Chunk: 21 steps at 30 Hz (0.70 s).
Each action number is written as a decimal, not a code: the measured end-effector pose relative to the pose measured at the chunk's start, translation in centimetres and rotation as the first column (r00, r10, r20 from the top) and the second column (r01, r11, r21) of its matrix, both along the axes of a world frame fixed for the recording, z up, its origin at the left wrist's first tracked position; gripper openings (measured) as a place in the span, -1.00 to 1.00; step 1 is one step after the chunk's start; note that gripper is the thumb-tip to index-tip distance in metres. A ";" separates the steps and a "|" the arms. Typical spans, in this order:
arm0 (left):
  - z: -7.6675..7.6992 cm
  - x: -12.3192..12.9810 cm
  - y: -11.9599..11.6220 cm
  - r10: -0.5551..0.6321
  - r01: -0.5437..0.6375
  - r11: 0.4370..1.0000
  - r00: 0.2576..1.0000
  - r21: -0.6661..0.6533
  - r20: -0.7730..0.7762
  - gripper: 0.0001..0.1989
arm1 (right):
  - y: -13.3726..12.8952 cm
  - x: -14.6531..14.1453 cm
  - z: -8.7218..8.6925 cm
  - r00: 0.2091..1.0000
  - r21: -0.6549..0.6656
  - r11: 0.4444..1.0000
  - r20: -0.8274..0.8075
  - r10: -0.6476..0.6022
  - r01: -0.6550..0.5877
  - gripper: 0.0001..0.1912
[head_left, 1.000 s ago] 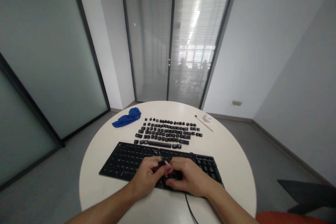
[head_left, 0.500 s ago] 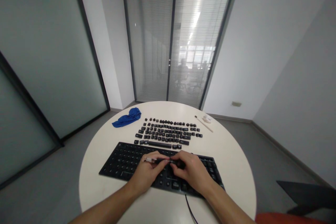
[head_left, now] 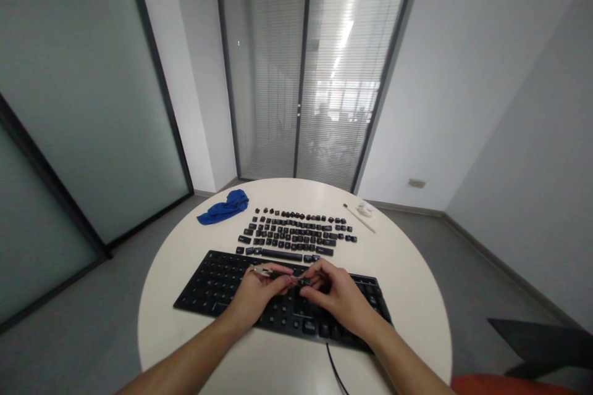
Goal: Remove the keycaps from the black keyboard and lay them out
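A black keyboard lies on the round white table, most of its keycaps off on the left and middle. Above its middle, my left hand is closed around a slim pen-like tool with a pale end pointing left. My right hand meets it from the right, thumb and fingers pinched on something small that I cannot make out. The fingertips of both hands nearly touch. Behind the keyboard, loose black keycaps lie in rows, with the long spacebar nearest the keyboard.
At the table's back left is a crumpled blue cloth. A thin brush and a small whitish item lie at the back right. A black cable runs from the keyboard over the front edge. Part of a dark and red chair shows at lower right.
Both hands have shifted slightly up and back over the keyboard. The tool in my left hand has turned a little, and its pale end has moved up and left.
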<state>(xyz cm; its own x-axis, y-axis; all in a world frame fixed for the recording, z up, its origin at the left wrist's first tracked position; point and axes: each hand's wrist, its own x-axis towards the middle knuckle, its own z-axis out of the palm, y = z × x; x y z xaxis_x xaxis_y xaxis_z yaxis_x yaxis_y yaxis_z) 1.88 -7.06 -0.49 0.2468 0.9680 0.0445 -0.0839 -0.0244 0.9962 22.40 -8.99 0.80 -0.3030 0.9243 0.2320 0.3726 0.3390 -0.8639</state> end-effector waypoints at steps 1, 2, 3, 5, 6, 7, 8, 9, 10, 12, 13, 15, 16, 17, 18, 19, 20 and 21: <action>0.0 0.0 0.0 -0.011 0.011 1.000 1.000 0.009 0.008 -0.71 | 0.1 0.1 -0.1 1.000 -0.004 1.000 -0.018 0.003 -0.003 -0.74; -0.1 -0.1 0.0 -0.019 0.018 1.000 1.000 0.023 0.007 -0.72 | 0.2 0.1 -0.2 1.000 -0.001 1.000 -0.026 0.005 -0.005 -0.71; -0.1 -0.1 -0.1 -0.025 0.025 0.999 1.000 0.037 0.002 -0.73 | 0.3 0.2 -0.2 1.000 0.006 1.000 -0.026 0.009 -0.009 -0.70; 0.0 -0.1 -0.2 -0.030 0.030 0.998 1.000 0.048 -0.009 -0.75 | 0.4 0.3 -0.2 1.000 0.023 1.000 -0.024 0.009 -0.008 -0.72; 0.1 -0.1 -0.2 -0.028 0.029 0.999 0.999 0.044 -0.015 -0.75 | 0.5 0.3 -0.2 1.000 0.029 1.000 -0.028 0.006 -0.005 -0.74; 0.1 -0.1 -0.3 -0.025 0.026 0.999 0.999 0.038 -0.022 -0.75 | 0.5 0.4 -0.2 0.999 0.031 1.000 -0.034 0.003 -0.002 -0.75; 0.2 -0.1 -0.3 -0.023 0.024 0.999 0.999 0.034 -0.030 -0.75 | 0.5 0.3 -0.2 0.999 0.031 1.000 -0.041 0.001 0.001 -0.76; 0.3 -0.1 -0.4 -0.023 0.024 0.999 0.999 0.033 -0.040 -0.75 | 0.4 0.3 -0.2 0.999 0.029 1.000 -0.048 -0.003 0.004 -0.76; 0.4 -0.1 -0.4 -0.031 0.033 0.999 0.998 0.036 -0.049 -0.75 | 0.4 0.3 -0.2 0.999 0.031 0.999 -0.049 -0.006 0.008 -0.77; 0.6 -0.2 -0.5 -0.074 0.078 0.995 0.995 0.055 -0.059 -0.77 | 0.3 0.2 -0.2 0.999 0.054 0.998 -0.044 -0.010 0.012 -0.77; 0.6 -0.2 -0.6 -0.102 0.106 0.992 0.993 0.069 -0.060 -0.78 | 0.3 0.1 -0.2 0.999 0.073 0.997 -0.041 -0.011 0.014 -0.78; 0.8 -0.2 -0.6 -0.154 0.160 0.982 0.986 0.096 -0.066 -0.80 | 0.3 0.1 -0.2 0.999 0.115 0.993 -0.039 -0.010 0.015 -0.80; 0.8 -0.2 -0.6 -0.171 0.178 0.978 0.983 0.105 -0.072 -0.80 | 0.3 0.1 -0.2 0.999 0.135 0.991 -0.040 -0.009 0.015 -0.80; 0.8 -0.2 -0.6 -0.179 0.187 0.976 0.981 0.112 -0.079 -0.80 | 0.3 0.1 -0.2 0.999 0.150 0.988 -0.043 -0.010 0.016 -0.79; 0.8 -0.2 -0.6 -0.184 0.193 0.974 0.979 0.118 -0.088 -0.80 | 0.3 0.1 -0.1 0.999 0.163 0.987 -0.044 -0.009 0.016 -0.78; 0.7 -0.2 -0.6 -0.184 0.195 0.973 0.978 0.123 -0.098 -0.80 | 0.3 0.1 -0.1 0.999 0.174 0.985 -0.040 -0.002 0.009 -0.77; 0.7 -0.2 -0.6 -0.179 0.192 0.973 0.978 0.125 -0.105 -0.81 | 0.2 0.2 0.0 0.999 0.182 0.983 -0.033 0.009 -0.003 -0.77; 0.6 -0.2 -0.6 -0.174 0.187 0.974 0.979 0.124 -0.109 -0.82 | 0.2 0.2 0.1 1.000 0.186 0.982 -0.023 0.022 -0.017 -0.77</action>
